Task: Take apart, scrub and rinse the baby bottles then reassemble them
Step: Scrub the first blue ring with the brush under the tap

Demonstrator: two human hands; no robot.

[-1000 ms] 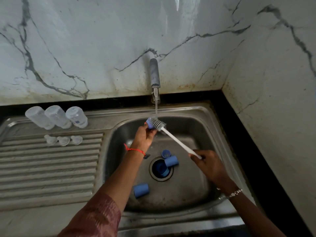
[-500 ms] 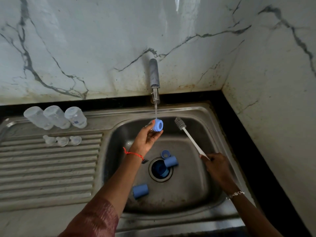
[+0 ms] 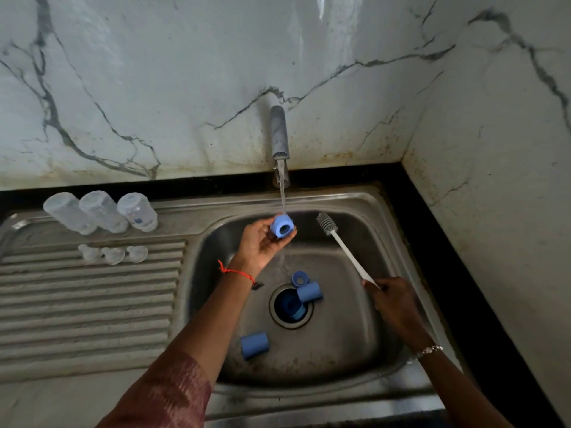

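Note:
My left hand (image 3: 261,244) holds a blue bottle ring (image 3: 281,227) under the running water from the tap (image 3: 279,143). My right hand (image 3: 392,299) grips the white handle of a bottle brush (image 3: 346,248), whose grey bristle head points up and left, apart from the ring. In the sink basin (image 3: 349,335) lie more blue parts: a small ring (image 3: 299,278), a cap (image 3: 310,291) at the drain edge, another piece in the drain (image 3: 290,305), and a cap (image 3: 254,345) at the front left. Three clear bottles (image 3: 102,211) and three clear teats (image 3: 112,254) stand on the drainboard.
The ribbed steel drainboard (image 3: 89,304) stretches left of the basin. A marble wall rises behind the tap, and a second marble wall (image 3: 494,180) closes off the right side beyond a black counter strip.
The brush head was against the ring under the tap; my right hand has drawn the brush away to the right. My left hand has turned the ring so its opening faces me.

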